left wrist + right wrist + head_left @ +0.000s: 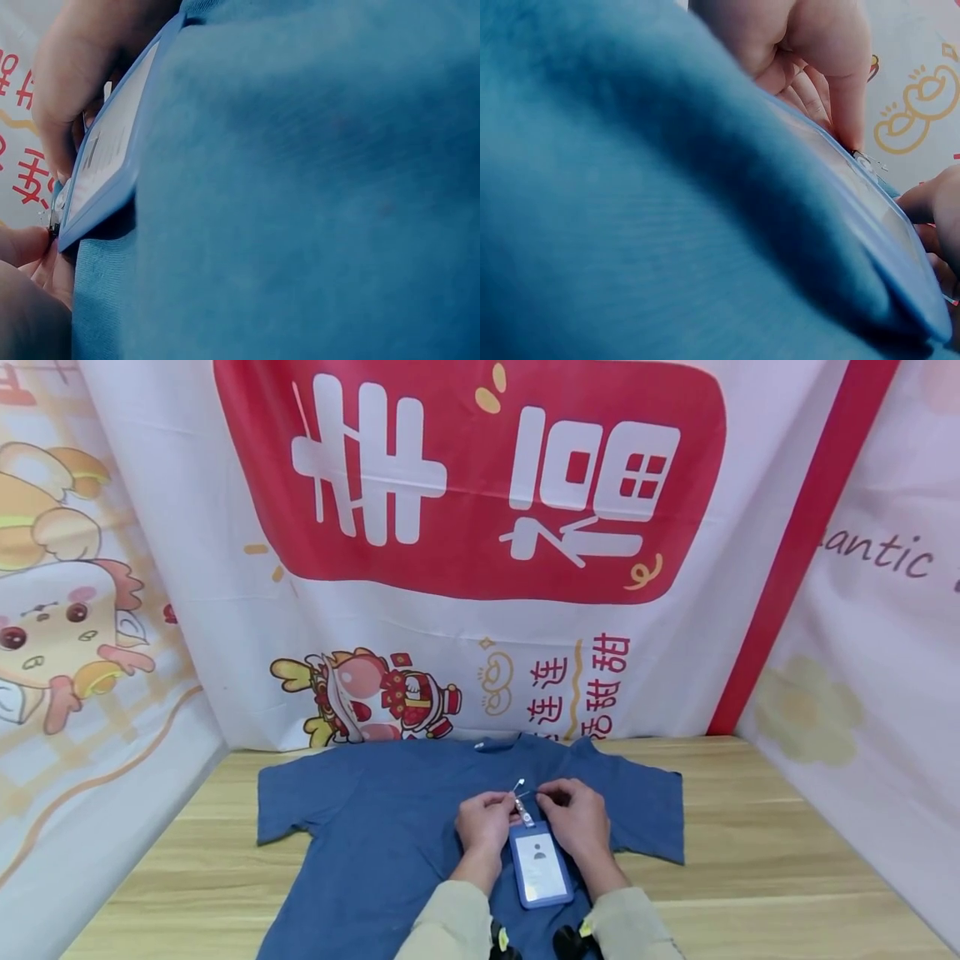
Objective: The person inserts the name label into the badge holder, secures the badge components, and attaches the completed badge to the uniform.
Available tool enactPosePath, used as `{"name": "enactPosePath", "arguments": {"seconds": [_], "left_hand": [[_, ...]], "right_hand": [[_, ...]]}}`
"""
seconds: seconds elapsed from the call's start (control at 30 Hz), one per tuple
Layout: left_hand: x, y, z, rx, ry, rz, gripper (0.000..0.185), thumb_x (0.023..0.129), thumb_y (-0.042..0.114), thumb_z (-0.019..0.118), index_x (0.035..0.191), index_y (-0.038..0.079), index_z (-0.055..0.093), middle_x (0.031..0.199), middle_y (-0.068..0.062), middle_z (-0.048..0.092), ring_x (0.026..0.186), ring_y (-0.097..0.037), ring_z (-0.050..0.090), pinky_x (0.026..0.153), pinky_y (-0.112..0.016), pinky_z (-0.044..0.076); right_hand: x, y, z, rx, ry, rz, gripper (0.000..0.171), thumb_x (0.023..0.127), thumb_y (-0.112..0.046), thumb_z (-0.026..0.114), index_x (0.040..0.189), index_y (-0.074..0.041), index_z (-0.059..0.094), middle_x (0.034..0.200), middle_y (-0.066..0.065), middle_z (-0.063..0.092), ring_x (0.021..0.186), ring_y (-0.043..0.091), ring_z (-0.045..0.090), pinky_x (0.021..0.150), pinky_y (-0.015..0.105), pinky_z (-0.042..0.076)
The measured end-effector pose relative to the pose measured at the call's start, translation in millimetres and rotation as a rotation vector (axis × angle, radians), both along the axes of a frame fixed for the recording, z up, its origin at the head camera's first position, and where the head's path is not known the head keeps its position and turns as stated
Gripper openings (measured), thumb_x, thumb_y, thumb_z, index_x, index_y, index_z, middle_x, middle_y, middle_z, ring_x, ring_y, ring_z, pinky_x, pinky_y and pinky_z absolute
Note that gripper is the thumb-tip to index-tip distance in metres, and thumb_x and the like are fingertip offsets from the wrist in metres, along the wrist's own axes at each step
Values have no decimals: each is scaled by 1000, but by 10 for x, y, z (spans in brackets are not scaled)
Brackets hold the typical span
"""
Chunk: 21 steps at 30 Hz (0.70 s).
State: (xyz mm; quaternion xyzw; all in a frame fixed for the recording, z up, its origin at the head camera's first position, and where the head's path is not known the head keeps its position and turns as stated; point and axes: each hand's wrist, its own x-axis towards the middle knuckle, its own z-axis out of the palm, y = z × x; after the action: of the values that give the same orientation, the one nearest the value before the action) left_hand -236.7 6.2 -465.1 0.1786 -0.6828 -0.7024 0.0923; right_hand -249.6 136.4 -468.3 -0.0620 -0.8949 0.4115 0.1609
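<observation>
A blue T-shirt [390, 827] lies spread out, its collar at the far side. Over its chest is a blue badge holder [542, 868] with a white card and a strap clip [524, 811] at its top. The left hand [483, 827] pinches the clip between thumb and finger; the clip's metal end sticks up above the fingertips. Just right of it, the right hand [581, 818] pinches a bit of the shirt beside the clip. Seen from the left wrist, the badge holder [112, 150] stands tilted between both hands. In the right wrist view, shirt cloth [630, 225] fills most of the picture.
The shirt rests on a wood-grain table [750, 827]. Behind it hangs a white and red printed cloth [480, 585], with more printed cloth at both sides. Dark wrist-camera mounts [570, 941] show by the beige sleeves [453, 920].
</observation>
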Motion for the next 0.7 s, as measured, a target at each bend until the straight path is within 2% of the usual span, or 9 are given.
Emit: {"name": "enactPosePath", "arguments": {"seconds": [0.13,0.4,0.7], "left_hand": [[5,2,-12,2,-3,5,12,100,8,75,102,0,84,89,-13,81,71,-14,78,67,-28,67],[-6,6,18,56,4,26,13,99,9,76,107,1,84,100,-17,83,74,-16,80,69,-28,68],[10,29,14,37,-6,15,14,101,10,75,108,2,83,102,-16,82,76,-15,80,71,-30,68]], "right_hand": [[12,-9,-5,-22,4,5,4,96,-23,83,99,-21,85,100,-1,77,87,16,66,77,36,51],[-10,-5,-6,-49,33,28,3,96,-21,82,98,-20,84,100,0,77,85,15,63,75,31,50],[-20,7,-13,-76,48,40,4,97,-20,82,99,-19,84,100,1,77,84,16,63,75,30,51]]}}
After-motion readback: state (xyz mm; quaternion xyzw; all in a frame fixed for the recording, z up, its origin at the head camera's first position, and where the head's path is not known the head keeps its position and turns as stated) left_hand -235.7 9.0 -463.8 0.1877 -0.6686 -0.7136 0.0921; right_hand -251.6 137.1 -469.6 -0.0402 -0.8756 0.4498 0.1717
